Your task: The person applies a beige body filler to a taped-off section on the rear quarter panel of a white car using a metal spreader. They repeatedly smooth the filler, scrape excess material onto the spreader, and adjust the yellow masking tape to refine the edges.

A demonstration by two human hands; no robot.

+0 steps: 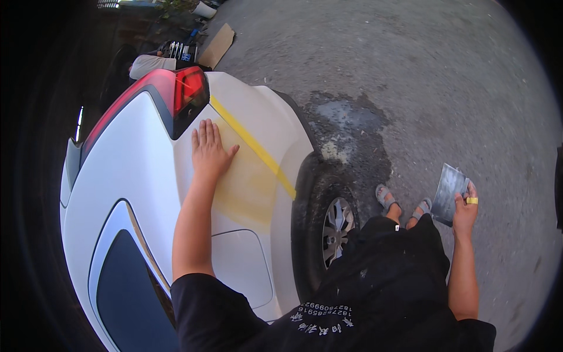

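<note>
My left hand (210, 154) lies flat on the white car's rear side panel (249, 176), thumb apart from the fingers. Under and around it the panel has a pale yellowish patch. A strip of yellow tape (253, 145) runs slantwise from below the red tail light (189, 89) toward the wheel arch. Out to the right, away from the car, my right hand (465, 212) grips a thin grey rectangular plate (450, 190) by its edge. Something small and yellow (471, 200) shows at that hand's fingers; its kind is unclear.
Below my left forearm is the closed fuel flap (241, 264). The rear wheel (339, 229) stands beside my sandalled feet (388, 199). A dark wet stain (352, 126) marks the grey ground. Beyond the tail light are a person's light-coloured clothing (153, 66) and a brown board (217, 47).
</note>
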